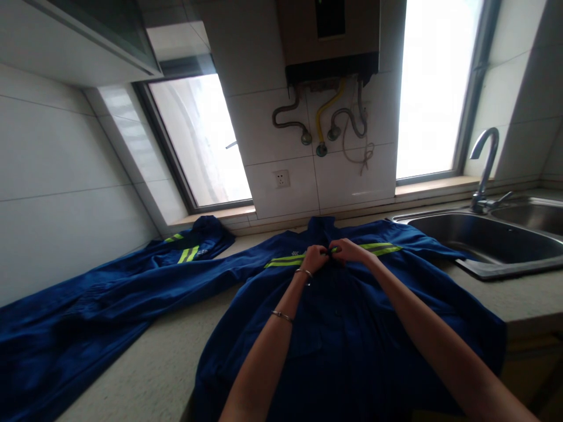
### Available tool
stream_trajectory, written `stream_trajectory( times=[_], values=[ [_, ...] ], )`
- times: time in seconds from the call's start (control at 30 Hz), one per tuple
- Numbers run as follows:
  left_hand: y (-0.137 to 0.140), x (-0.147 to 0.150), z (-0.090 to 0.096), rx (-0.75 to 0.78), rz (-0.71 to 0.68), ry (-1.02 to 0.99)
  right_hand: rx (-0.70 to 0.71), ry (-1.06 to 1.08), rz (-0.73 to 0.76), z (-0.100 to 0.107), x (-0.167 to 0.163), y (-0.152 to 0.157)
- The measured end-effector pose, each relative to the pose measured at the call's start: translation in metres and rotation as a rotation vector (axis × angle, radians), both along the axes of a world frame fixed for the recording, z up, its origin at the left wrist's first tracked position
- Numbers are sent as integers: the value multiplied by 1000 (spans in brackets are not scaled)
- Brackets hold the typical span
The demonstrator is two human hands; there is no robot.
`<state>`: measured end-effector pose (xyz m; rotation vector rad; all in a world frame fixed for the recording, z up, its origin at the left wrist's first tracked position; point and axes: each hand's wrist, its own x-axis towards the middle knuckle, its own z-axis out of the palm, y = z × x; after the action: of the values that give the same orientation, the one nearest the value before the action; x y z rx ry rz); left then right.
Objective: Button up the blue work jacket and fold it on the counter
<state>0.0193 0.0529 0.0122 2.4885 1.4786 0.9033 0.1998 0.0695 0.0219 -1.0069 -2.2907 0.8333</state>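
Observation:
A dark blue work jacket (299, 328) with yellow-green reflective stripes is spread over the counter and hangs over its front edge. Its collar points to the wall. At the chest, on the front opening, my left hand (315, 258) pinches one side of the jacket's edge. Close against it, my right hand (347, 251) pinches the other side at the stripe. The fingertips of both hands nearly meet, and the small spot between them is too dark to make out. Two bracelets sit on my left forearm.
More blue clothing (109, 299) with matching stripes lies along the left of the counter (145, 363). A steel sink (457, 234) with a faucet (484, 170) stands at the right, one jacket sleeve reaching its rim. A water heater (332, 35) with pipes hangs above.

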Motion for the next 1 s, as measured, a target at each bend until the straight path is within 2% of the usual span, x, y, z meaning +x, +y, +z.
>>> stream_trajectory(
  times=[0.1, 0.3, 0.37, 0.47, 0.53, 0.63, 0.7, 0.8, 0.9, 1.0],
  values=[
    [1, -3, -1, -50, -56, -94, -34, 53, 14, -4, 0, 3],
    [4, -2, -7, -57, -46, -196, -95, 59, 12, -2, 0, 1],
    [5, -1, -8, -76, -46, -217, -42, 22, -15, 2, 0, -2],
    [7, -3, -7, -96, -56, -226, 110, -31, -69, 10, 0, -7],
    [8, -5, -6, -130, -84, -248, 143, -56, -82, 13, 1, -8],
    [7, -8, -4, -209, -120, -281, 45, -64, -76, 13, 2, -7],
    [6, -8, -2, -228, -98, -291, -8, -52, -68, 11, 3, -4],
    [2, -4, 1, -167, -39, -290, -19, -22, -56, 7, 4, 1],
    [-2, 0, 6, -61, -2, -195, -12, -14, -55, 4, 4, 3],
    [-3, 0, 9, -55, -2, -137, 3, -22, -58, 4, 4, 3]
  ],
)
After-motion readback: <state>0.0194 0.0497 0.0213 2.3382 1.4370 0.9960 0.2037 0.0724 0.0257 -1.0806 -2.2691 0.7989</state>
